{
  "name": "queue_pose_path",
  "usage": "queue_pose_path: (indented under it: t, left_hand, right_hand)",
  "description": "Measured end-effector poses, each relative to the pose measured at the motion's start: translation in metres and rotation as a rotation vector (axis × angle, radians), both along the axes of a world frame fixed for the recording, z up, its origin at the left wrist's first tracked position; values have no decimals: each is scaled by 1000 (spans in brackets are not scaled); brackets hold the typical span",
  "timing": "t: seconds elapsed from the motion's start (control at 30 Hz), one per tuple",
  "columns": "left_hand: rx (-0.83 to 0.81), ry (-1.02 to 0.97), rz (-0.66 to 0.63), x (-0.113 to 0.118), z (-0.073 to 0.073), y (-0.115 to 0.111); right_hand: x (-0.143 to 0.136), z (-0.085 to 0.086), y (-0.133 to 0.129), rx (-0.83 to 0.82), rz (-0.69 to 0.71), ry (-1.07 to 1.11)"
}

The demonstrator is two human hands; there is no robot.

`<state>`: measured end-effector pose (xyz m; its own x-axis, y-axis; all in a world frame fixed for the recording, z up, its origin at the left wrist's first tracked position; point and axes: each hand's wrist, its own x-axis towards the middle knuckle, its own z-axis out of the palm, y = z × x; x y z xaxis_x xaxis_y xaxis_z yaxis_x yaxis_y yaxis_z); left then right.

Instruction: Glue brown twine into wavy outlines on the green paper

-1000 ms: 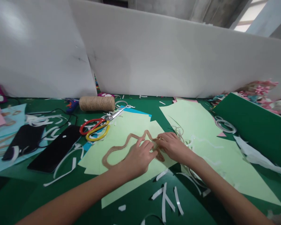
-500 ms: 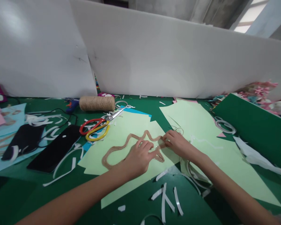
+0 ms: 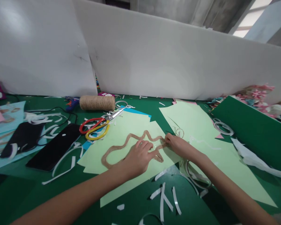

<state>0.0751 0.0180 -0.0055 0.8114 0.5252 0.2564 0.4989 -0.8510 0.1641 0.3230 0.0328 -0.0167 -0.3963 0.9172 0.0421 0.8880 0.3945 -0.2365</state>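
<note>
Light green paper (image 3: 121,187) lies on the table, bearing a wavy, looped outline of brown jute twine (image 3: 112,148). Within that outline rests my left hand (image 3: 138,157), fingers loosely bent and thumb stretched apart toward the twine on the right. It holds nothing that I can see. My right hand (image 3: 178,146) is closed at the right end of the outline, fingertips pinched on the twine; the exact contact is hidden. Just behind my right hand, a thin loose loop of string (image 3: 179,132) lies on another green sheet (image 3: 184,115).
Red-and-yellow-handled scissors (image 3: 97,128) and a twine spool (image 3: 97,102) lie behind to the left. Two dark phone-like slabs, one nearer (image 3: 53,147), sit at left. White paper strips (image 3: 162,200) are scattered in front. A green board (image 3: 253,128) leans at right beside pink flowers (image 3: 259,92).
My right hand has shifted very slightly, its fingers now gathered more tightly at the twine's right end. My left hand stays in place. The view has tilted a little.
</note>
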Motion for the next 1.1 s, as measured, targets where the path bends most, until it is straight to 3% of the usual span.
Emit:
queue_pose_path:
  t: [0.43,0.7,1.1]
  left_hand:
    - [-32,0,-11,-1,1,-1]
    - [-296,-6,116,19,7,20]
    - [138,89,88,41,1,31]
  right_hand:
    - [-2,2,4,-16,-61,-4]
    - [-5,3,4,8,-82,83]
    - [-2,-6,-1,11,-91,191]
